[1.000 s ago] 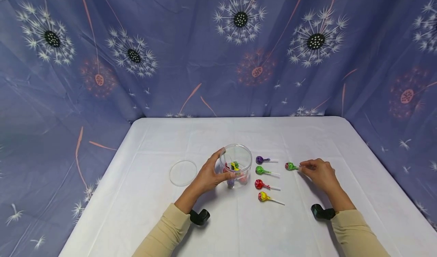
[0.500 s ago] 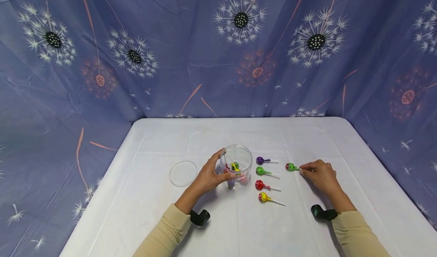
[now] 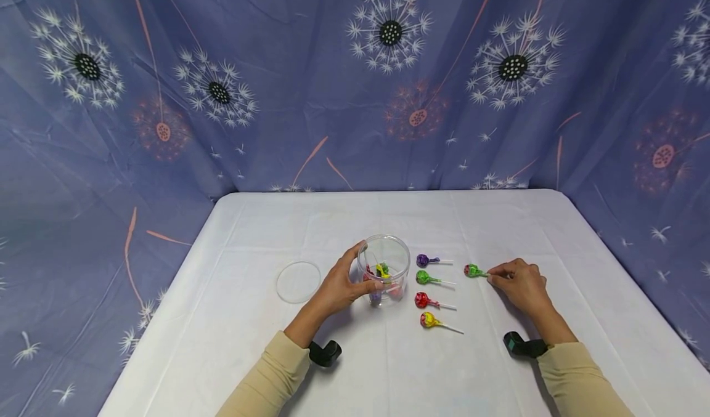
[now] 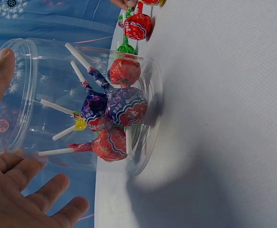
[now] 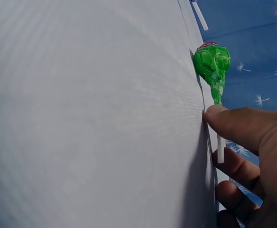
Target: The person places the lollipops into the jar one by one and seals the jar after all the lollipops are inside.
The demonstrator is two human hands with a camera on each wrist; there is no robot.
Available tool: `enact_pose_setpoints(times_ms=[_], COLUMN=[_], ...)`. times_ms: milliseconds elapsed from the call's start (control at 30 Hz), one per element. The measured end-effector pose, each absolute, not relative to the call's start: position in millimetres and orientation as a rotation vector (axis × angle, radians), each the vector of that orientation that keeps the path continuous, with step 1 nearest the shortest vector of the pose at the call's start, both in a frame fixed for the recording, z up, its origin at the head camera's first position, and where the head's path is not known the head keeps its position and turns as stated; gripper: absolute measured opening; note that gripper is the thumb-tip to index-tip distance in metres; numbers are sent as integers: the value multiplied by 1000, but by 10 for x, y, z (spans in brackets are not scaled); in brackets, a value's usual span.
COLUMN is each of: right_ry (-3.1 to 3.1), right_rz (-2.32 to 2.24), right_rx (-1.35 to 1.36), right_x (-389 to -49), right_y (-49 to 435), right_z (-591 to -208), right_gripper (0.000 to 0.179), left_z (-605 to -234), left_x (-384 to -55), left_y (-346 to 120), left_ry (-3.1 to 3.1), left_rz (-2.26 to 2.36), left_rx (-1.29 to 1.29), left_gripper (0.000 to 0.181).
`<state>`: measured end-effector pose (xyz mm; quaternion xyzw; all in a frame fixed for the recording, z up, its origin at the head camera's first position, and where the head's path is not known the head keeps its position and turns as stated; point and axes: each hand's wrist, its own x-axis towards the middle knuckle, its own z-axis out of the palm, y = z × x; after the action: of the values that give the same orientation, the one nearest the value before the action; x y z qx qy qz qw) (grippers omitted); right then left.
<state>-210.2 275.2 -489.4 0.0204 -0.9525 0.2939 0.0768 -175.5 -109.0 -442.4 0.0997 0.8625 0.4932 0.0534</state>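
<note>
My left hand (image 3: pixel 344 284) grips a clear plastic jar (image 4: pixel 53 61) near its rim, thumb on one side and fingers on the other. Inside the jar several wrapped lollipops (image 4: pixel 127 107) lie at the bottom, purple and red ones among them, sticks pointing various ways. Off to the right, my right hand (image 3: pixel 521 284) pinches the white stick of a green lollipop (image 5: pixel 212 61) between thumb and fingers, its head at the table surface. Between the hands lie a purple lollipop (image 3: pixel 423 260), a green-wrapped lollipop (image 3: pixel 423 277), a red lollipop (image 3: pixel 422 300) and a yellow lollipop (image 3: pixel 428 319), sticks pointing right.
A round clear lid or ring (image 3: pixel 298 300) lies on the white-covered table (image 3: pixel 249 244), left of the jar. Behind the table hangs a blue curtain (image 3: pixel 310 97) with dandelion prints. Black wrist cameras, such as the left one (image 3: pixel 325 353), sit under both wrists.
</note>
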Motion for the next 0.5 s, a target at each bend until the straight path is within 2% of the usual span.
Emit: enact_pose_setpoints(times_ms=[267,500], right_ry=[-2785,-2794], right_rz=[966,951], right_rx=[79,56], right_x=[-2097,-2080], right_y=[2718,2637], right_z=[-4859,-4735], right_gripper=[10,19], left_z=[-4420,-4413], left_x=[-1748,-1749], left_y=[-1091,-1092], left_ry=[2621,2618], left_rz=[1505,1510], left_rx=[305,308], left_gripper=[91,92])
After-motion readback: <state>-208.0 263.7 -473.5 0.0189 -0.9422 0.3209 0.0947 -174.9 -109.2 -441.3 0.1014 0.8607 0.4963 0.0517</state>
